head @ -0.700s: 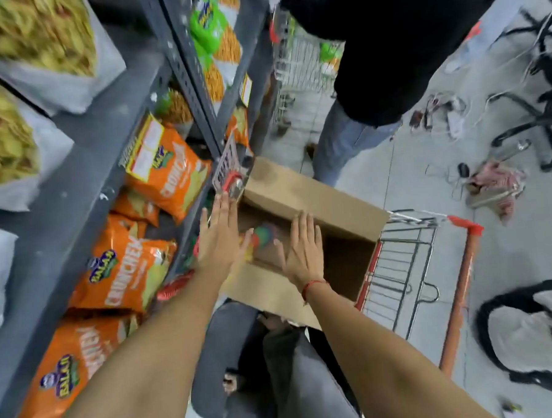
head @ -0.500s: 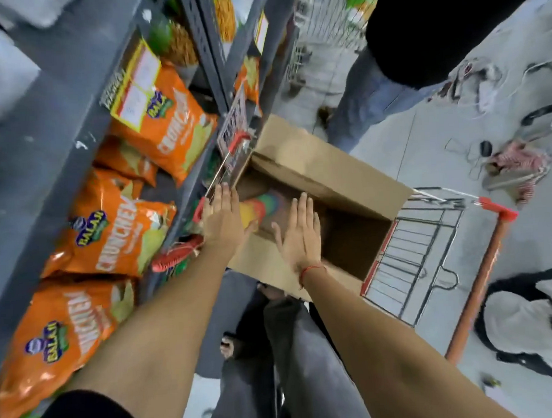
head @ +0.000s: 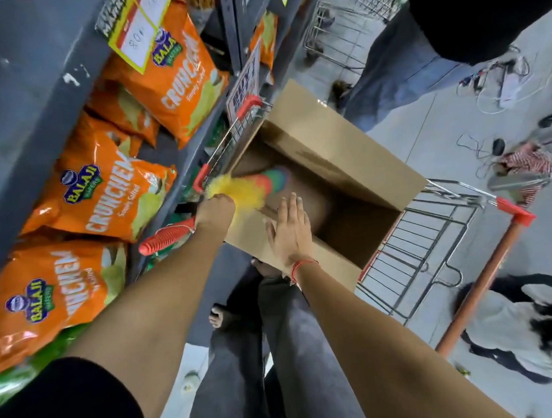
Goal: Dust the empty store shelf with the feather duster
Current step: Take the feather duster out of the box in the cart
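The feather duster (head: 251, 186) has yellow, orange and green feathers that reach into an open cardboard box (head: 336, 161). Its red ribbed handle (head: 166, 238) sticks out toward the lower left, behind my fist. My left hand (head: 215, 212) is shut around the duster between feathers and handle, at the box's near left corner. Beside it, my right hand (head: 290, 230) lies flat with fingers spread over the box's near edge, holding nothing. The grey metal shelf unit (head: 22, 94) rises on the left, just beside my left hand.
Orange chip bags (head: 101, 192) fill the lower shelves. The box sits in a wire shopping cart (head: 424, 249) with an orange handle (head: 483, 281). A person in jeans (head: 398, 68) stands beyond the cart; another person (head: 524, 327) is at lower right. Cables lie on the floor (head: 501, 82).
My left hand, flat and open before, has closed on the duster and drawn its feathers up to the box's corner. The right hand stays flat over the box edge.
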